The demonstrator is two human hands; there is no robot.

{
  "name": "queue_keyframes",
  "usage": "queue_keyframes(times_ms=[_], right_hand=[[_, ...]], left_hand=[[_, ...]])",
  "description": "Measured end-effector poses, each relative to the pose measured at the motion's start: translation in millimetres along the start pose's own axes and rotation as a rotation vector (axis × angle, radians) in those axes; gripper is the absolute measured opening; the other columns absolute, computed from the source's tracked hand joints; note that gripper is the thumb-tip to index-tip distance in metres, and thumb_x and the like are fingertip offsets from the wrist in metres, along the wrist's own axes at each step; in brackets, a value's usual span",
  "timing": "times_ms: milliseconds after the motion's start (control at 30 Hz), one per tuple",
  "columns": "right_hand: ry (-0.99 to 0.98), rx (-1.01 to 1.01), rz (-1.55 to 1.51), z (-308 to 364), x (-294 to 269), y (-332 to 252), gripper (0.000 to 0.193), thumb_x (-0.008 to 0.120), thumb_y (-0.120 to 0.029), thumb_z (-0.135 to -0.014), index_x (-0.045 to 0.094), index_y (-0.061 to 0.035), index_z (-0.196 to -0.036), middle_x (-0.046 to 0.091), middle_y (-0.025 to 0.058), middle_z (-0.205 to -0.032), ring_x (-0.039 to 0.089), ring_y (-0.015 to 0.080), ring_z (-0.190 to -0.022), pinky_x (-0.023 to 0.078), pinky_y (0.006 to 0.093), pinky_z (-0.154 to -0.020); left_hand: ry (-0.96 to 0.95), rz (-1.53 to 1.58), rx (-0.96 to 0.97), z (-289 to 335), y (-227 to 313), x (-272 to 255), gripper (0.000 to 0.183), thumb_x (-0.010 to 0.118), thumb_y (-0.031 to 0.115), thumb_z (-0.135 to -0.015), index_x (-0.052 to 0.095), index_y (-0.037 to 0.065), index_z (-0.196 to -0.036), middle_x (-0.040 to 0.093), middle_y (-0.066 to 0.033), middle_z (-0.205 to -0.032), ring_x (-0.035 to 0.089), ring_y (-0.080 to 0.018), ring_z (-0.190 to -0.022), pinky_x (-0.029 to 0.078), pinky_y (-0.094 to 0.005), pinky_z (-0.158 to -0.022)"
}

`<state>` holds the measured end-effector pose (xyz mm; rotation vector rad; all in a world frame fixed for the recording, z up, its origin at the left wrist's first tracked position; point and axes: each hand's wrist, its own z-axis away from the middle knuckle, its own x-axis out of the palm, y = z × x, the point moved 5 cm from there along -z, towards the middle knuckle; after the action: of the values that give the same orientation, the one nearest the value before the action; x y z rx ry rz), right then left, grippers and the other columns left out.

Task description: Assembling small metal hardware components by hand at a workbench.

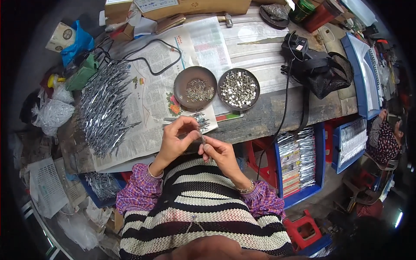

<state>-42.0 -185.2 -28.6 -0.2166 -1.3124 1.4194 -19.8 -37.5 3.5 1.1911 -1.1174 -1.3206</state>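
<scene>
Close to my body, at the table's front edge, my left hand (178, 138) and my right hand (219, 157) meet with fingers closed in a pinch. Between them is a thin metal piece (202, 138), gripped by both; its exact kind is too small to make out. Just beyond my left fingers lie several slim metal pieces (207, 121) on newspaper. Farther off, a brown round dish (183, 77) holds small metal parts. Touching it on the right, a second dish (257, 89) is full of shiny little metal pieces (238, 90). A large heap of slender metal pieces (104, 108) lies at the left.
Newspaper (151, 104) covers much of the wooden table (268, 117). A black cable (162, 41) loops across it. A hammer (228, 20) lies at the back, a black mesh bag (327, 76) at right. Blue trays (320, 164) of metal pieces and a red stool (305, 227) stand below.
</scene>
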Motion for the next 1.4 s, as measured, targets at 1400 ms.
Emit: queue_keyframes(times_ms=[1400], right_hand=[[0.575,-0.624,1.507,-19.4,-94.1,-111.9,0.047,0.05,0.008,-0.068,0.06,-0.0057,-0.112,0.051,0.0109,-0.095,0.051,0.0286,-0.087,0.045,0.0374,-0.074]], left_hand=[[0.025,0.335,-0.161,12.4,0.7,-1.9,0.013,0.063,0.012,-0.086,0.058,0.002,-0.092,0.059,-0.0018,-0.072,0.051,-0.0044,-0.061,0.035,-0.0173,-0.051]])
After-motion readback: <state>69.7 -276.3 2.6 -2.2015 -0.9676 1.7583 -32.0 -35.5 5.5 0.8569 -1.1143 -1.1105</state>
